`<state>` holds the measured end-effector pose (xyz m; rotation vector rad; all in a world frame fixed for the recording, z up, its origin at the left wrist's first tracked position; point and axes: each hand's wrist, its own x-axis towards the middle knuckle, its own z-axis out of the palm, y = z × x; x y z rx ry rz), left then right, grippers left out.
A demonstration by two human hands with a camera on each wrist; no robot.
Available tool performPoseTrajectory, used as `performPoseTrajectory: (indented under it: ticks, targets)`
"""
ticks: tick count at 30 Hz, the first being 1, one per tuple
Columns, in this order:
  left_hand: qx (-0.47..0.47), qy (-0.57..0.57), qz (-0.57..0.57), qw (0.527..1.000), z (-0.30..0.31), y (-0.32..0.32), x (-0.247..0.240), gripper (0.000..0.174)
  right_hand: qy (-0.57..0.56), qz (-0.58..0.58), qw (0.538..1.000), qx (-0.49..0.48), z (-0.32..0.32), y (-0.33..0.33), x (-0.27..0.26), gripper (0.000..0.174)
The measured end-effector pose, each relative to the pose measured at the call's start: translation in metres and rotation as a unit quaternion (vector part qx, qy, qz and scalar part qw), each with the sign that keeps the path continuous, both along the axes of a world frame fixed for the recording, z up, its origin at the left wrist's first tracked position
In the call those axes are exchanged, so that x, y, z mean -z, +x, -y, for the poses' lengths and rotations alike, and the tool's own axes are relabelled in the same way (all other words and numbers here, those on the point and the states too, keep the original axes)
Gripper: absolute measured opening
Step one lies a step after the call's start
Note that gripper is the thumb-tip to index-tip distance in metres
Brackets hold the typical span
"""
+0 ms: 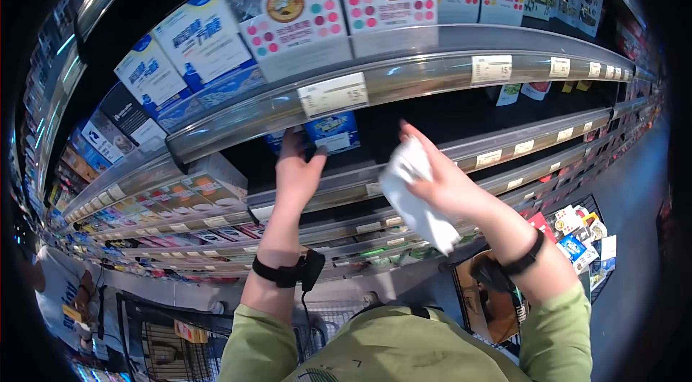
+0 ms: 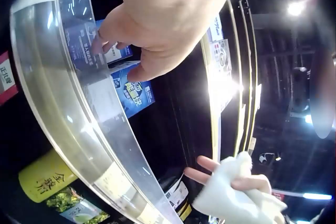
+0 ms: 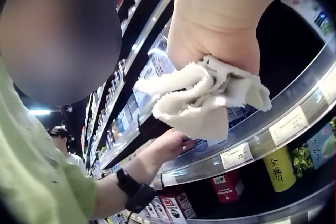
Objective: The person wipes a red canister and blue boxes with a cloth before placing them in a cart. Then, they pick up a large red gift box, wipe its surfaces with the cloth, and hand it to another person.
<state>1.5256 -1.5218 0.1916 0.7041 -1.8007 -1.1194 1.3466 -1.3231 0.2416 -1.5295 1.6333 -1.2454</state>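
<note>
On a dark shelf behind a clear front lip, my left hand grips a small blue box with its fingers and thumb spread about it. Right beside the thumb is a second blue box with white and yellow print. My right hand holds a crumpled white cloth in front of the same shelf. The cloth hangs in loose folds below the palm in the right wrist view. Two fingers of that hand stick out past the cloth in the left wrist view.
Above runs a shelf edge with a price tag, topped by bags with dotted labels and white-blue boxes. A yellow canister stands lower. Behind me are a filled cart and another person.
</note>
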Motion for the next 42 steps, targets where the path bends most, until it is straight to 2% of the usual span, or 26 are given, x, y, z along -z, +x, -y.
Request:
performPoseTrajectory:
  ticks: [2, 4, 6, 7, 9, 10, 12, 13, 15, 16, 18, 19, 20, 22, 24, 25, 27, 28, 29, 30, 33, 36, 37, 39, 40, 42]
  targets:
    - [0.016, -0.037, -0.014, 0.999, 0.008, -0.010, 0.006, 0.065, 0.010, 0.041, 0.998, 0.049, 0.059, 0.010, 0.002, 0.086]
    - [-0.003, -0.059, 0.058, 0.997, 0.002, -0.014, 0.003, 0.059, 0.084, 0.191, 0.978, 0.024, 0.087, 0.015, 0.002, 0.086]
    - [-0.038, -0.110, 0.061, 0.991, 0.003, -0.015, 0.013, 0.047, 0.062, 0.212, 0.975, 0.000, 0.091, 0.023, 0.004, 0.080]
    - [-0.034, -0.081, 0.039, 0.995, 0.000, -0.013, 0.009, 0.047, 0.025, 0.187, 0.982, 0.005, 0.092, 0.024, 0.010, 0.076]
    - [-0.018, -0.037, -0.049, 0.998, -0.034, -0.016, -0.001, 0.047, -0.047, 0.096, 0.992, 0.070, 0.065, 0.023, 0.025, 0.065]
    - [0.000, -0.069, -0.078, 0.995, -0.046, -0.018, 0.002, 0.051, -0.050, 0.090, 0.993, 0.061, 0.040, 0.027, 0.011, 0.063]
    - [0.046, -0.152, -0.156, 0.975, -0.071, -0.020, 0.018, 0.045, -0.160, -0.038, 0.978, 0.130, -0.004, 0.042, 0.024, 0.063]
    - [0.061, -0.147, -0.155, 0.975, -0.079, -0.023, 0.016, 0.045, -0.171, -0.038, 0.975, 0.134, -0.019, 0.038, 0.031, 0.064]
    - [0.100, -0.285, -0.010, 0.953, -0.092, -0.032, 0.002, 0.037, -0.193, -0.009, 0.969, 0.154, -0.048, 0.030, 0.034, 0.063]
    - [0.116, -0.320, -0.038, 0.939, -0.094, -0.037, -0.001, 0.031, -0.144, 0.022, 0.972, 0.183, -0.066, 0.029, 0.030, 0.061]
    - [0.236, -0.282, -0.167, 0.915, -0.094, -0.051, -0.009, 0.041, -0.139, 0.116, 0.969, 0.168, -0.086, 0.024, 0.017, 0.059]
    - [0.334, -0.143, -0.257, 0.895, -0.114, -0.077, -0.002, 0.060, -0.111, 0.131, 0.965, 0.198, -0.110, 0.017, 0.011, 0.057]
    - [0.418, -0.069, -0.241, 0.873, -0.126, -0.088, -0.014, 0.070, -0.118, 0.216, 0.952, 0.179, -0.127, 0.009, 0.010, 0.057]
    - [0.429, 0.143, -0.169, 0.876, -0.143, -0.089, -0.029, 0.070, -0.167, 0.099, 0.966, 0.170, -0.146, -0.001, 0.005, 0.055]
    - [0.425, 0.242, -0.132, 0.862, -0.157, -0.103, -0.028, 0.078, -0.160, 0.003, 0.965, 0.208, -0.162, -0.012, 0.014, 0.058]
    - [0.437, 0.248, -0.124, 0.855, -0.165, -0.115, -0.026, 0.078, -0.130, 0.245, 0.931, 0.236, -0.169, -0.005, 0.013, 0.065]
    - [0.437, 0.362, 0.012, 0.823, -0.181, -0.137, -0.021, 0.073, -0.139, 0.315, 0.901, 0.264, -0.178, -0.011, 0.015, 0.069]
    - [0.467, 0.388, 0.035, 0.794, -0.186, -0.145, -0.019, 0.069, -0.153, 0.336, 0.886, 0.280, -0.179, -0.015, 0.023, 0.068]
    - [0.476, 0.391, 0.068, 0.785, -0.183, -0.148, -0.019, 0.067, -0.131, 0.268, 0.894, 0.335, -0.177, -0.023, 0.033, 0.066]
    - [0.484, 0.392, 0.101, 0.775, -0.182, -0.154, -0.017, 0.065, -0.113, 0.333, 0.858, 0.375, -0.180, -0.028, 0.035, 0.055]
    - [0.512, 0.378, 0.151, 0.757, -0.202, -0.177, -0.013, 0.062, -0.103, 0.458, 0.824, 0.317, -0.207, -0.045, 0.040, 0.050]
    - [0.520, 0.387, 0.152, 0.746, -0.206, -0.191, -0.013, 0.061, -0.066, 0.549, 0.721, 0.418, -0.204, -0.044, 0.010, 0.044]
    - [0.529, 0.390, 0.149, 0.739, -0.207, -0.197, -0.010, 0.062, 0.005, 0.536, 0.726, 0.431, -0.214, -0.052, 0.021, 0.042]
    - [0.532, 0.410, 0.141, 0.727, -0.208, -0.210, -0.007, 0.062, -0.034, 0.544, 0.718, 0.433, -0.222, -0.057, 0.034, 0.041]
    - [0.536, 0.431, 0.131, 0.714, -0.206, -0.218, -0.003, 0.054, -0.062, 0.543, 0.711, 0.443, -0.220, -0.058, 0.032, 0.041]
    - [0.568, 0.471, 0.087, 0.669, -0.207, -0.223, -0.006, 0.048, -0.088, 0.552, 0.730, 0.393, -0.224, -0.060, 0.038, 0.037]
